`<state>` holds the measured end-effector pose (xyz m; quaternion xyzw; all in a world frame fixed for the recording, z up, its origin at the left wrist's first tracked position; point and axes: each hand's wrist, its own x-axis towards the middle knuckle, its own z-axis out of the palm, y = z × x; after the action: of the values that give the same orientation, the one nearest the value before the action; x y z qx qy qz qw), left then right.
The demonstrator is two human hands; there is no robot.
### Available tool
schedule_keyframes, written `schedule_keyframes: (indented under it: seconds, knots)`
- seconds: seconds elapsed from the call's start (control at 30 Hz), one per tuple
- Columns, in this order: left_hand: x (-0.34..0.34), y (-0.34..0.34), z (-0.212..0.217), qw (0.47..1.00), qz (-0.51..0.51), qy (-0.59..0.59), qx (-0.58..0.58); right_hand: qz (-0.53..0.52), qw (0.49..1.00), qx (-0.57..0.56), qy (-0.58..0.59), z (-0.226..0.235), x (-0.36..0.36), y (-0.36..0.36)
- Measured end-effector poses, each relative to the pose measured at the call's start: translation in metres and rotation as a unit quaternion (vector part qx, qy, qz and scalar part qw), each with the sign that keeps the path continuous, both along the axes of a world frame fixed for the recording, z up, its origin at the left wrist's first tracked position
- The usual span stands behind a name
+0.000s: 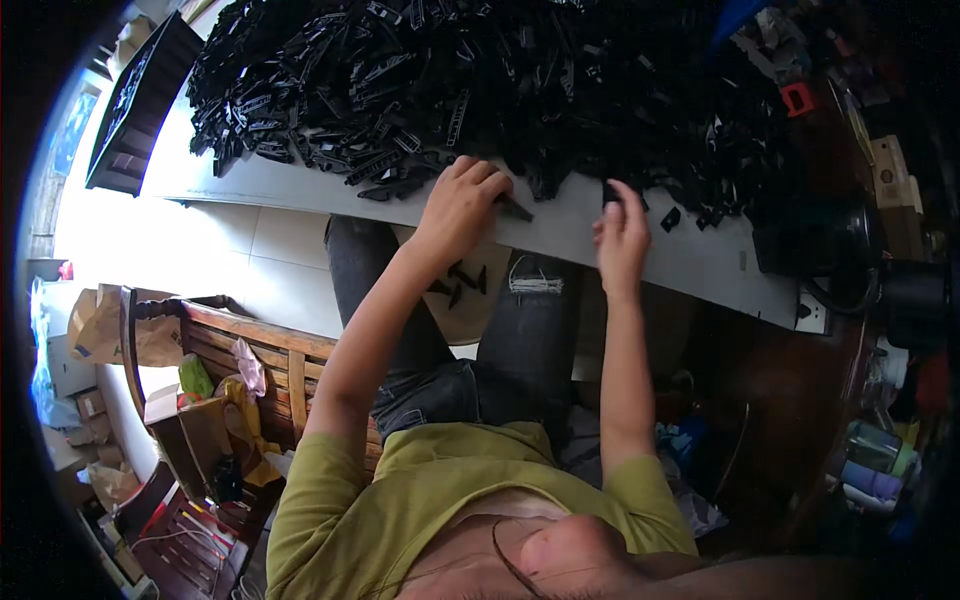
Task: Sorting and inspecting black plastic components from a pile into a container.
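Observation:
A large heap of small black plastic parts (400, 90) covers the far part of the white table (270, 182). My left hand (466, 203) is closed over the table's near edge, in front of the heap. From its fingers sticks out a black plastic piece (515, 208), narrow and mostly covered by the hand. To the right, my right hand (623, 240) is bent with the index finger raised. A small dark plastic piece (609, 192) shows between its index finger and thumb; its exact shape is blurred. One loose black part (671, 219) lies on the table right of this hand.
A black crate (145, 110) stands tilted at the table's far left. Several black parts (460, 285) lie below, between my knees. On the left is a wooden bench (240, 345) with bags and boxes. A red plastic object (797, 99) sits right of the heap.

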<state>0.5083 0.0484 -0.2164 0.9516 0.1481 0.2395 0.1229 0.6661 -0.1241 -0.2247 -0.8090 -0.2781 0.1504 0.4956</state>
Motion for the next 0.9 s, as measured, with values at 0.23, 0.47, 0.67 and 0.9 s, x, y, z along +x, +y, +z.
schedule_keyframes:
  seconds: [0.23,0.47,0.67,0.9]
  knots:
    - [0.000,-0.016,-0.005,0.980,-0.105,-0.020,-0.165,0.057,0.951,0.156,0.259,0.005,-0.021,-0.007]
    - [-0.007,-0.005,-0.010,0.945,-0.127,-0.035,-0.298,0.174,0.958,-0.006,-0.226,0.015,-0.026,0.001]
    - [-0.001,0.002,-0.008,0.931,-0.190,-0.027,-0.310,0.255,0.942,-0.004,-0.221,0.013,-0.016,0.006]
    - [-0.019,-0.014,-0.005,0.945,-0.187,-0.019,-0.267,0.210,0.957,0.051,-0.193,0.009,-0.022,-0.005]
